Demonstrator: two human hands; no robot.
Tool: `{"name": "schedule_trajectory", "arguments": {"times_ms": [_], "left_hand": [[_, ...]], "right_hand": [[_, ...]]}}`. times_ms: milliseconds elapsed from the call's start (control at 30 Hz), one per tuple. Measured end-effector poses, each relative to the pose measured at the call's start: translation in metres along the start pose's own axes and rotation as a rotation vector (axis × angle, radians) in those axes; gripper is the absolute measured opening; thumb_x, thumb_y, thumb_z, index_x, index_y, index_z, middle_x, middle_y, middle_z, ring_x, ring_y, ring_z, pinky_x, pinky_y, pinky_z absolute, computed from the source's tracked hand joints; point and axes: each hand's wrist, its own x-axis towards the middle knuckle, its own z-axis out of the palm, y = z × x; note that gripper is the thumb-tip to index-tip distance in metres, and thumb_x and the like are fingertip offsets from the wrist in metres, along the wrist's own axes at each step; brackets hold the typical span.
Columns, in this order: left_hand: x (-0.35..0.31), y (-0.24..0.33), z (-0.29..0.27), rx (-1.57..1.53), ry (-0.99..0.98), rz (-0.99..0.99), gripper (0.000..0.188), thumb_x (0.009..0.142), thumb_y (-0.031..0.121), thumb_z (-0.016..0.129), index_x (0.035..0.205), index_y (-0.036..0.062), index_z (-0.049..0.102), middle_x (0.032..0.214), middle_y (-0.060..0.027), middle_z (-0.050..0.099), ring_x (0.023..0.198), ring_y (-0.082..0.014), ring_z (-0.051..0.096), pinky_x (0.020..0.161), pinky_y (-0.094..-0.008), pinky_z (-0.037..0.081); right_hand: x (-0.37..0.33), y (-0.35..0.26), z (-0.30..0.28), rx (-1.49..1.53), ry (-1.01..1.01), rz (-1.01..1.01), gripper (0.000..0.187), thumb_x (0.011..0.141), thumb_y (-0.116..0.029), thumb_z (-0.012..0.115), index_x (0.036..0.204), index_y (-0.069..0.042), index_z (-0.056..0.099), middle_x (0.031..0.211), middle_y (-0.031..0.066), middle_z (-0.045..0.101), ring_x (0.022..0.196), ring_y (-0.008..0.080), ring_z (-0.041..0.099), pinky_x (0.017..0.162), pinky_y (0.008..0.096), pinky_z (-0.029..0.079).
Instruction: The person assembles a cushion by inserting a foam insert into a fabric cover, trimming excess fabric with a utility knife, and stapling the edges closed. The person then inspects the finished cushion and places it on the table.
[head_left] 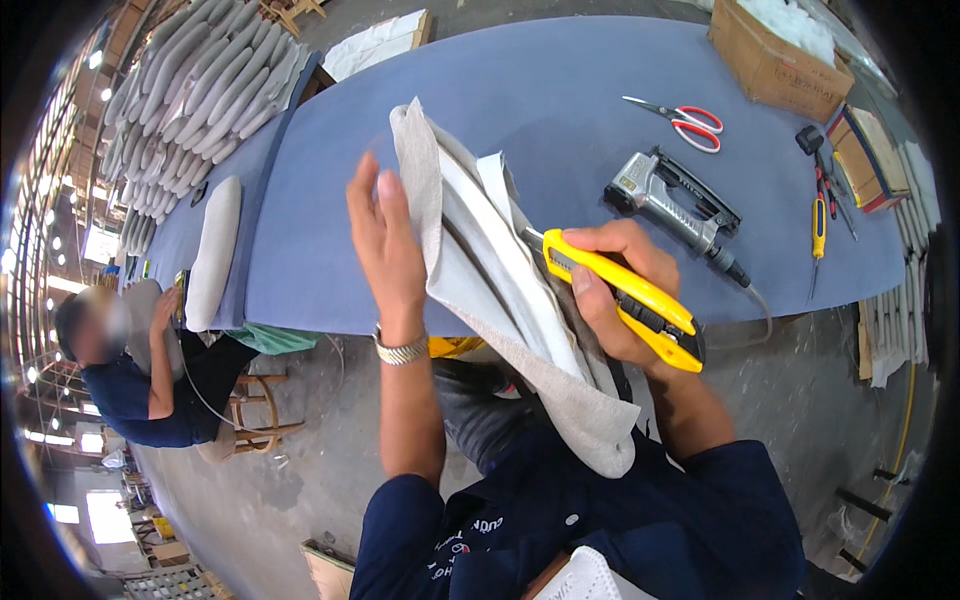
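A long, narrow pad covered in light grey fabric [470, 285] stands tilted in front of me, one end over the table and the other near my chest. Its open side shows a white inner layer and loose fabric edges. My right hand [625, 290] is closed around a yellow utility knife [640, 300], whose tip meets the white edge of the pad. Beside the pad's left edge, my left hand [385, 240] has its fingers stretched upward, slightly smeared by motion. Whether its palm touches the fabric, I cannot tell.
On the blue table [330, 200] lie red-handled scissors [690, 125], a staple gun [675, 200] with an air hose and a yellow screwdriver [819, 230]. A cardboard box [780, 65] stands far right. Grey pads [200, 90] are piled far left; a co-worker [150, 370] sits at left.
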Motion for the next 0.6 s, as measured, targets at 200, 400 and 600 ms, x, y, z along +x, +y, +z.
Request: {"name": "schedule_trajectory", "arguments": {"times_ms": [200,400,600], "left_hand": [[-0.164,-0.073,-0.001,-0.393,-0.119,-0.543,0.051,0.108,0.025,0.051,0.15,-0.0011,0.039,0.143,-0.017,0.056,0.126,-0.0252,0.059,0.107,-0.0405,0.05],[-0.185,-0.081,0.013,-0.349,-0.309,-0.505,0.054,0.109,0.028,0.048,0.153,-0.0009,0.036,0.143,-0.0195,0.055,0.129,-0.0281,0.057,0.109,-0.0416,0.048],[-0.087,-0.065,0.035,-0.2,-0.341,-0.221,0.056,0.109,0.03,0.049,0.153,-0.002,0.035,0.144,-0.0212,0.055,0.129,-0.031,0.057,0.11,-0.043,0.047]], "right_hand": [[-0.011,0.017,0.011,0.346,0.069,0.185,0.027,0.094,-0.012,0.063,0.118,0.001,0.061,0.105,0.0107,0.068,0.094,0.0121,0.063,0.086,0.0281,0.051],[0.017,0.021,0.057,0.497,0.058,0.114,0.025,0.098,-0.016,0.06,0.117,0.0,0.06,0.102,0.0064,0.065,0.094,0.0103,0.06,0.086,0.0274,0.048],[0.065,0.049,0.094,0.644,0.071,0.009,0.015,0.102,-0.019,0.056,0.105,-0.006,0.063,0.084,0.0025,0.062,0.072,0.0093,0.056,0.066,0.0259,0.046]]}}
